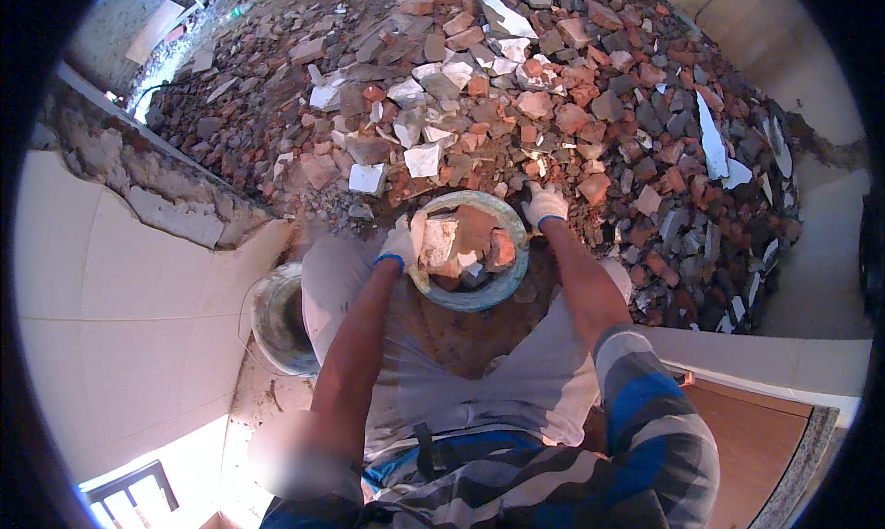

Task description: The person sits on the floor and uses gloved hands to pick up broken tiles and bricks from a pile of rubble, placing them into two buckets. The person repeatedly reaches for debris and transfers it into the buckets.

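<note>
Between my knees stands a round bucket [477, 300] with a pale, dirt-smeared rim, holding brick pieces and broken chunks. A flat beige chunk [440, 240] and a red brick piece [501, 249] lie on top inside it. My left hand [400, 242], in a white glove with a blue cuff, is closed at the bucket's left rim. Just beyond the right rim, my right hand [546, 205], gloved the same way, reaches into the rubble [590, 151] with its fingers curled down. What those fingers hold, if anything, is hidden.
Broken brick, mortar and white tile shards [424, 160] spread across the far side and right. A second bucket [286, 322] with a wire handle stands left of my knee. A tiled wall [129, 271] rises at left; a brown panel [737, 437] lies at lower right.
</note>
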Action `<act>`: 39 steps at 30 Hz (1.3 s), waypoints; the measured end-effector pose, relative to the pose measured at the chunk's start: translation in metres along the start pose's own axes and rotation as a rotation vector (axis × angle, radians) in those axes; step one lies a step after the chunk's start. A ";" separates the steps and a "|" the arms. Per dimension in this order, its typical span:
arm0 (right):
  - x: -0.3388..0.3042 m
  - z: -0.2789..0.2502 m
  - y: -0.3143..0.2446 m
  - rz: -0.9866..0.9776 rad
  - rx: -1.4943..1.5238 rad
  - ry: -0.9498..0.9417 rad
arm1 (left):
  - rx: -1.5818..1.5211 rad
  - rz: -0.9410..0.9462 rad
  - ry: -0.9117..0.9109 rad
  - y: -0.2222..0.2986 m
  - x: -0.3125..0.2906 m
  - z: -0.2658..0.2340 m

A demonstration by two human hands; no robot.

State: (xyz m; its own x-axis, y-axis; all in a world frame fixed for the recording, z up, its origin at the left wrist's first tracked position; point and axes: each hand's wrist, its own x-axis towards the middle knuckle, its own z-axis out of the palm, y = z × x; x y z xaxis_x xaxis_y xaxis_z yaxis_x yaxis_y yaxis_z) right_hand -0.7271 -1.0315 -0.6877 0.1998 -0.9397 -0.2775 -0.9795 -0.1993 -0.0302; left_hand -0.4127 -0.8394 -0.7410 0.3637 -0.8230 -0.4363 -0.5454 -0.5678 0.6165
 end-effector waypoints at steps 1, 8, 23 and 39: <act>-0.001 -0.002 0.001 0.004 -0.041 0.001 | 0.050 0.068 0.009 -0.002 0.002 0.000; -0.007 0.013 0.015 -0.033 0.003 -0.021 | -0.040 -0.154 0.039 0.018 -0.007 0.002; -0.018 0.011 0.003 -0.009 -0.033 -0.075 | -0.113 -0.133 -0.021 0.030 -0.021 -0.014; -0.067 -0.076 0.060 -0.146 0.292 0.154 | -0.090 -0.164 -0.052 0.051 -0.040 -0.027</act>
State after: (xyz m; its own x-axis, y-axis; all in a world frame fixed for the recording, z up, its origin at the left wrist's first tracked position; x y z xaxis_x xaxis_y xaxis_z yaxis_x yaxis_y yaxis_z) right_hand -0.7973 -1.0018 -0.5982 0.3177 -0.9425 -0.1033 -0.9025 -0.2672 -0.3379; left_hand -0.4352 -0.8358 -0.6744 0.4014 -0.7190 -0.5673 -0.4116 -0.6950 0.5896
